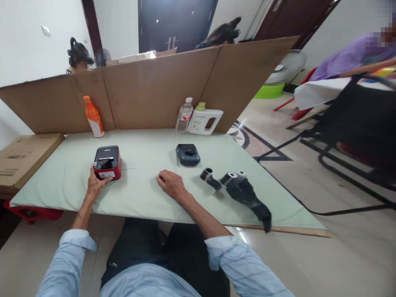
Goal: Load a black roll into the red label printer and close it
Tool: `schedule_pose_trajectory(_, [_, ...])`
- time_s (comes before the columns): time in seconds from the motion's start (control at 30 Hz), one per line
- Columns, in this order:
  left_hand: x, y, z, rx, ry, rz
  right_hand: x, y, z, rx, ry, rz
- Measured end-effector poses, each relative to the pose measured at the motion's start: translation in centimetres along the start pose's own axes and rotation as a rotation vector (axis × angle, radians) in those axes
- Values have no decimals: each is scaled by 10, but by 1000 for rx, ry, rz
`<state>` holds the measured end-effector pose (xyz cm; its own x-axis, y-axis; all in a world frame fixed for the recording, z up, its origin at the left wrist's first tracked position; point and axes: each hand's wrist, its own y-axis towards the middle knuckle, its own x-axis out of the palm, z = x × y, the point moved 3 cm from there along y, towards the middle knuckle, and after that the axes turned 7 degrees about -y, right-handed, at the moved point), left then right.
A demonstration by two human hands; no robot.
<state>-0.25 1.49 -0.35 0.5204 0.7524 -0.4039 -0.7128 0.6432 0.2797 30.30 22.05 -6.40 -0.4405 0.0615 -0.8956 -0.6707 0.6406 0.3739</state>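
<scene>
A small red and black label printer (115, 168) sits on the left of the table. My left hand (95, 181) is closed around its near left corner, thumb across the front and fingers along the side. My right hand (171, 182) rests on the green cloth at the middle, fingers curled in with nothing visible in them. Beyond it to the right lies a dark grey device (188, 156), its kind unclear. Farther right are a small roll with a loose black strip (213, 182) and a crumpled black sheet-like piece (249, 198) with two white-ended rolls (229, 178).
A cardboard screen (154, 90) stands along the back edge. Before it are an orange bottle (93, 117), a clear bottle (185, 116) and a white jug (202, 121). A cardboard box (29, 159) is at left; a black chair (355, 128) and a person in purple (343, 57) are right.
</scene>
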Motion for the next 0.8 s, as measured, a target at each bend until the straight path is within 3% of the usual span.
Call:
schedule_pose_trajectory(0.53, [-2,13,-10,39,-61,63,-9,4,-4,7,-18,-40])
schedule_pose_trajectory(0.8, [-19,37,6,17,-128,-109,-9,6,-6,38,34,-65])
